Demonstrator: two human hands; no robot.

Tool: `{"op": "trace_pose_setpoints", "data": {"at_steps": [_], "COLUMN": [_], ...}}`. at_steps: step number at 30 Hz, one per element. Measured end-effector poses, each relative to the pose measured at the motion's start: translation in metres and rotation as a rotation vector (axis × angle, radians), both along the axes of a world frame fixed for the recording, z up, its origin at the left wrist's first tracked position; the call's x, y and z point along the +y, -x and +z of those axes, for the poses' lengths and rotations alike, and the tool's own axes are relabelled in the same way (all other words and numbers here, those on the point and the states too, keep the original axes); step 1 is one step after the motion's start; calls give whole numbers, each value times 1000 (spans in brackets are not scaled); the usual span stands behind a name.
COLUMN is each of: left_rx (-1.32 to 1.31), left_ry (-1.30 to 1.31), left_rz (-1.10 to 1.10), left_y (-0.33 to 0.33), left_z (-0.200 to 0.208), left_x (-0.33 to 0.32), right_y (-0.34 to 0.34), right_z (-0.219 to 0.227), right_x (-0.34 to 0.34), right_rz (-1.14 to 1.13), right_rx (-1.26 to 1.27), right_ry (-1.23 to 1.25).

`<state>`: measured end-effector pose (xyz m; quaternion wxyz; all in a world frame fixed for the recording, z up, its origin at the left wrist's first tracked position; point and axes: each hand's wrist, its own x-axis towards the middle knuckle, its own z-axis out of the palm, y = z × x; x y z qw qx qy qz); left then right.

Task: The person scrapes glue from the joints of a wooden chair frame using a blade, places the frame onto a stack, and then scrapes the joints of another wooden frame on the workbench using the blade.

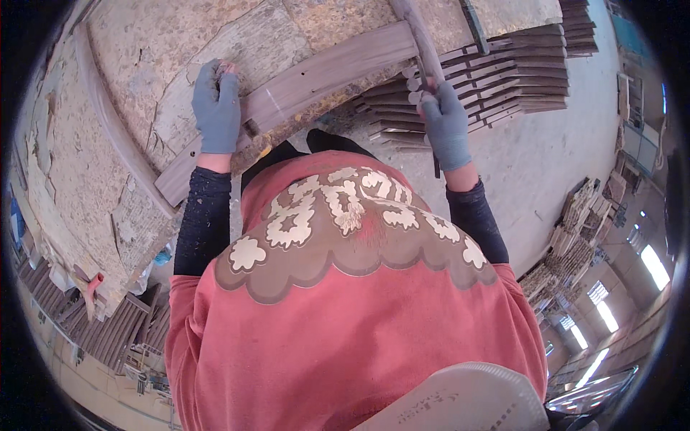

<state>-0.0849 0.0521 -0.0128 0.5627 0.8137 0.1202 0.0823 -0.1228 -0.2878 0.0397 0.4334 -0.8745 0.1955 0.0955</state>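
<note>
A pale grey floor (532,158) spreads to the right. Wood piles (568,237) stand there, and windows (654,266) glow beyond (bent by the lens).

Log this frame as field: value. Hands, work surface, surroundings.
Left hand: gloved, fingers curled, beside the broad board; anything inside hidden
Right hand: gloved, closed around a slender dark item, kind unclear
Work surface: worn worktable, bearing board and curved rail
Surroundings: stacked wooden parts, pale floor
</note>
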Motion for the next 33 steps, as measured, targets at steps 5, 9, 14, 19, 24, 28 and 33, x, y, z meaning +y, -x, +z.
{"op": "trace_pose_setpoints", "data": {"at_steps": [5,9,14,19,24,28,33], "left_rx": [17,-9,-37,-12,-27,-11,-49], "left_ry": [10,-1,36,23,77,-13,32], "left_rz": [-14,-14,-8,-26,12,-34,9], "left_y": [-1,0,1,0,0,1,1], "left_z": [8,9,12,9,9,10,7], "left_x": [-3,-2,-4,-2,-4,0,-2], "right_y": [-12,-17,-4,-20,-26,-12,-17], "right_z": [1,-3,-2,0,-20,-16,2], "right_x": [5,6,7,31,16,13,19], "right_rz": [95,104,125,173,32,28,68], "right_rx": [-116,-1,-54,-97,-32,16,-72], "right_ry": [243,380,341,411,199,203,165]}}
